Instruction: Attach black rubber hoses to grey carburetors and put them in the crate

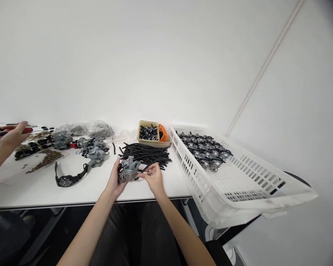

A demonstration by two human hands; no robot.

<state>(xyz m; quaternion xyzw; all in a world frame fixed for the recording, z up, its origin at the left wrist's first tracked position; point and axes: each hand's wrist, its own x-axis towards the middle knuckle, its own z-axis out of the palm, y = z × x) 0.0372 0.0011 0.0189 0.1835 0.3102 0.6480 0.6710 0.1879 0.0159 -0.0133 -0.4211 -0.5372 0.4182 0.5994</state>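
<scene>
Head camera shows the left hand gripping a grey die-cast metal carburetor against its fingers and palm over the white table, while the right hand pinches a thin black rubber hose just beside it.

Assembly workshop, white bench, carburetors, plastic crate
</scene>
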